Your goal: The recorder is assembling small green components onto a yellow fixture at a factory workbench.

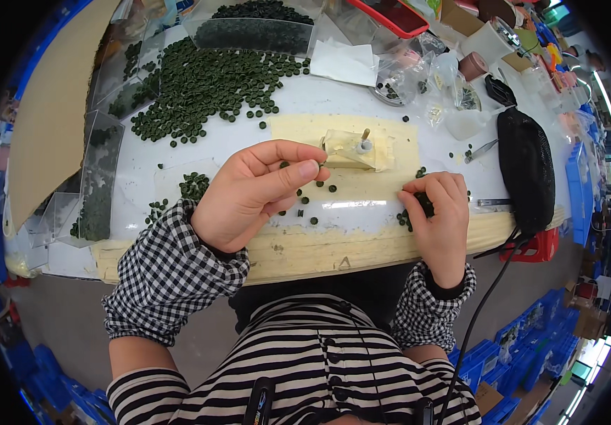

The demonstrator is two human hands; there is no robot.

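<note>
My left hand point(249, 188) is closed in a pinch, thumb against forefinger, with a small dark green button-like disc point(322, 166) showing at the fingertips. It is held just left of a block wrapped in yellowish tape point(344, 152), from which a short metal pin point(366, 134) stands up through a pale collar. My right hand point(441, 216) is curled over a small heap of green discs point(424, 202) near the front edge. Its thumb and forefinger come together; whatever is between them is too small to make out. Several loose discs point(332, 188) lie between the hands.
A large spread of green discs point(206, 88) covers the back left, beside clear plastic trays point(96, 177). A white paper point(344, 62), a red-cased phone point(394, 15) and plastic bags lie behind. At right are tweezers point(483, 150), a black mesh-covered object point(527, 166) and a cable point(477, 304).
</note>
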